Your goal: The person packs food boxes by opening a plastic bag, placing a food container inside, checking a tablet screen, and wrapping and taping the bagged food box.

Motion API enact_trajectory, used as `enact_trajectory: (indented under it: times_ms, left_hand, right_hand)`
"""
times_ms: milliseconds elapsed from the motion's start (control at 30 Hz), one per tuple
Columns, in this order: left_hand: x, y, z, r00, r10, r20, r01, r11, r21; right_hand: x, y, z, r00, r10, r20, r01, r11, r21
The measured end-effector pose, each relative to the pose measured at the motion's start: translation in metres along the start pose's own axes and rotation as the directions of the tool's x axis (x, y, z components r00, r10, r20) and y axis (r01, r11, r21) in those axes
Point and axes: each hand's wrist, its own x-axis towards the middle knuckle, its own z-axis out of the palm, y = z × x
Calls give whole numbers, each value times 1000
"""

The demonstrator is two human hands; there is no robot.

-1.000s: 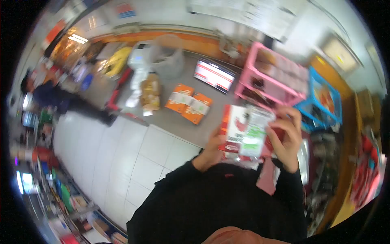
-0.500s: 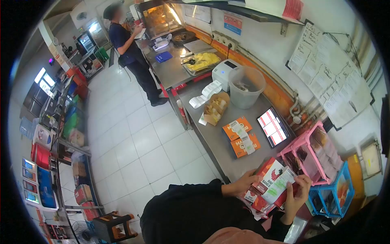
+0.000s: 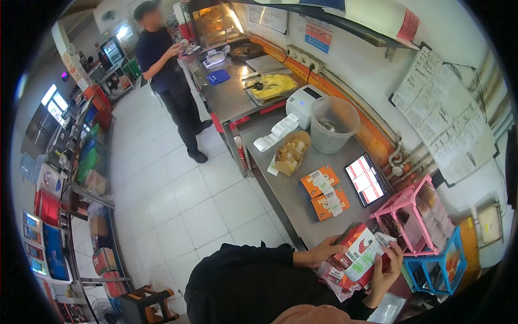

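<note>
A red and white food box (image 3: 356, 247) with a chicken picture is held in front of my body. My left hand (image 3: 322, 251) grips its left side, fingers closed over the edge. My right hand (image 3: 386, 268) is closed at the opposite side, its fingers pressing a white printed receipt (image 3: 384, 238) against the box's right edge. Just below is a clear plastic bag (image 3: 345, 294) with another red box partly showing. Two orange boxes (image 3: 325, 193) with receipts stuck across them sit on the steel table (image 3: 291, 208).
A tablet (image 3: 366, 179), a clear bucket (image 3: 334, 127), a label printer (image 3: 305, 103) and a cardboard tray of food (image 3: 292, 154) stand on the table. Pink (image 3: 418, 221) and blue baskets (image 3: 440, 264) are at the right. A co-worker (image 3: 162, 70) stands by the far counter.
The receipt has shifted toward the box's right edge under my right fingers, baring more of the box front. The co-worker has turned and moved slightly. My view has tilted a little.
</note>
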Motion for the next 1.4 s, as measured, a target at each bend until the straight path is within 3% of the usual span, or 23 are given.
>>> enact_trajectory:
  times_ms: [67, 267, 333, 400, 500, 633, 667, 733, 800, 933, 1000, 1033, 1100, 1200, 1267, 1400]
  left_hand:
    - [-2, 4, -10, 999, -37, 4, 36, 997, 71]
    - [-9, 22, -25, 986, -155, 54, 151, 986, 77]
    - [-13, 28, -39, 981, -181, 72, 171, 977, 126]
    - [-23, 40, -51, 978, -180, 102, 173, 983, 67]
    - [-41, 57, -82, 995, -98, 26, 97, 995, 36]
    - [-72, 85, -130, 997, -19, -70, 21, 1000, 21]
    - [-79, 91, -141, 998, -26, -61, 28, 999, 28]
    - [-98, 107, -156, 978, -66, -197, 66, 998, -7]
    - [-110, 123, -171, 979, -71, -192, 82, 995, 48]
    - [-117, 150, -186, 975, -182, -130, 203, 965, 167]
    - [-114, 158, -181, 975, -215, -57, 222, 944, 244]
    - [-114, 162, -174, 973, -232, -2, 224, 938, 265]
    - [-109, 148, -167, 965, -257, 49, 235, 935, 266]
    - [-112, 143, -146, 951, -275, 141, 227, 930, 288]
    - [-114, 145, -142, 926, -310, 215, 233, 919, 318]
    - [-117, 172, -152, 897, -347, 273, 239, 902, 361]
  right_hand:
    - [2, -13, 10, 997, 16, 77, -1, 982, -186]
    - [-26, -27, 31, 950, 290, 112, -262, 940, -217]
    - [-31, -45, 44, 983, 183, -5, -178, 953, -245]
    - [-41, -45, 50, 984, 174, -32, -177, 966, -189]
    - [-41, -65, 59, 978, 151, -144, -177, 966, -191]
    - [-44, -84, 71, 991, 64, -115, -96, 950, -298]
    - [-47, -89, 76, 990, 66, -128, -102, 949, -299]
    - [-62, -99, 89, 985, 29, -172, -89, 931, -353]
    - [-86, -109, 103, 964, 53, -262, -143, 930, -338]
    - [-177, -112, 134, 850, 177, -497, -382, 856, -348]
    - [-235, -118, 153, 661, 453, -598, -612, 787, -81]
    - [-263, -123, 161, 649, 461, -606, -632, 770, -90]
    - [-304, -136, 185, 457, 612, -645, -804, 595, -6]
    - [-312, -159, 219, 431, 613, -662, -801, 598, 33]
    - [-289, -166, 237, 453, 609, -651, -787, 616, 29]
    - [-203, -156, 262, 712, 356, -605, -510, 854, -97]
